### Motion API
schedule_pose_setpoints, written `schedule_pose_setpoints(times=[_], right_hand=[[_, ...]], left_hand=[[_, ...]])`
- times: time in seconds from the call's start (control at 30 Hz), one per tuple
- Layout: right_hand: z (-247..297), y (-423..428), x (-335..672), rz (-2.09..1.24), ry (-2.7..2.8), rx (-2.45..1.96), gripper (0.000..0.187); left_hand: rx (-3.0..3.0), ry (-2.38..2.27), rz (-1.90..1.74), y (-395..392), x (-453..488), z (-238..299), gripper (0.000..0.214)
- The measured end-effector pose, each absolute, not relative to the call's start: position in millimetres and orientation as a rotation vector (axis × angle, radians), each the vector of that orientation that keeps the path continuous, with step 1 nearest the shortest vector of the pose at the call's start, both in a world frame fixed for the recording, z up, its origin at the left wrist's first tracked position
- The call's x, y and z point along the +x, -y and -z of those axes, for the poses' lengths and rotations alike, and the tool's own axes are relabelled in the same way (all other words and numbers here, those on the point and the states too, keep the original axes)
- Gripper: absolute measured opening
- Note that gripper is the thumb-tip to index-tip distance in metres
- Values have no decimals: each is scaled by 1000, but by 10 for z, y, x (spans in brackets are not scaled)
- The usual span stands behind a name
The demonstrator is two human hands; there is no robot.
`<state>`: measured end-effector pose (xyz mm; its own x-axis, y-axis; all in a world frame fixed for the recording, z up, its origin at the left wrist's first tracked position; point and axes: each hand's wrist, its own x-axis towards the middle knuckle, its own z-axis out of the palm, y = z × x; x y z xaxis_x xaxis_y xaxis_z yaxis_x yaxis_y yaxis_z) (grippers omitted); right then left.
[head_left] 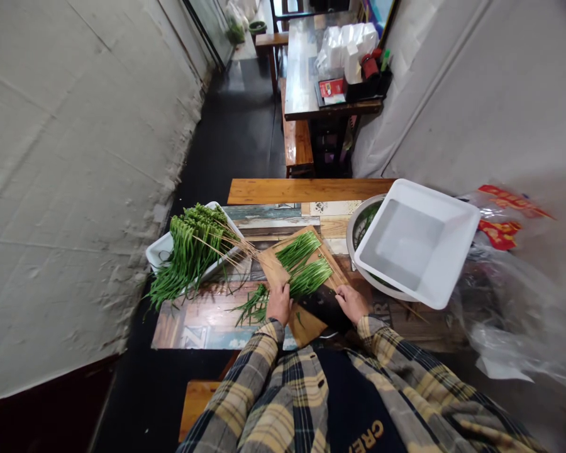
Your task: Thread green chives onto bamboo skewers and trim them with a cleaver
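Observation:
A wooden cutting board (274, 272) lies at a slant on the table in front of me. Two bundles of garlic chives (310, 277) rest on it side by side, their loose ends trailing off to the left. My left hand (279, 304) is closed over the lower end of the nearer bundle. On the board's right edge, my right hand (352, 304) has its fingers pinched together; what they hold is too small to make out. Between the hands lies a dark, flat, blade-like shape (325, 304), partly hidden.
At left, a white tray (153, 253) holds skewered chives (195, 242), with bamboo skewers (240, 242) sticking out rightward. An upturned-edged white tub (417, 242) sits tilted on a metal bowl (353, 236) at right. Plastic bags (509, 302) lie beyond it. Walls flank both sides.

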<state>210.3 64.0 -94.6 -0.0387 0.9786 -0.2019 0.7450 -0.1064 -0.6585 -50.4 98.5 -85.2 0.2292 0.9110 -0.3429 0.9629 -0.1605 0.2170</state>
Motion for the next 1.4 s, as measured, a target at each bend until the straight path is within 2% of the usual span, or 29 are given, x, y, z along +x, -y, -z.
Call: schedule_pose_setpoints(times=[0.23,0.43,0.67,0.87,1.03,1.3,1.4], right_hand=[[807,-589,2092,-890,1801,-1801,12],[917,-766,2168,-804,1719,-1899,14],[928,-847,2254,-808,1686,-1939,14],[633,-386,2331,-919,1881,-1756,17],[827,238,2357,-969,2132,-1739,25],[1133,458,2210,-879,2103,-1779,37],[1108,489,2192,-871,2082,-1777,38]], left_hand=[[2149,-1706,169,-961,-538,819,43],[2187,-1653,117,-1175,-374,776,42],[2151,-1732,105,-1113,-442,701,53],[2038,-1899,19,-797,-733,654,60],[1979,-1972,-142,-662,-807,664,60],[2156,-1734,-2,-883,-449,760,98],[2133,-1742,85,-965,-413,816,100]])
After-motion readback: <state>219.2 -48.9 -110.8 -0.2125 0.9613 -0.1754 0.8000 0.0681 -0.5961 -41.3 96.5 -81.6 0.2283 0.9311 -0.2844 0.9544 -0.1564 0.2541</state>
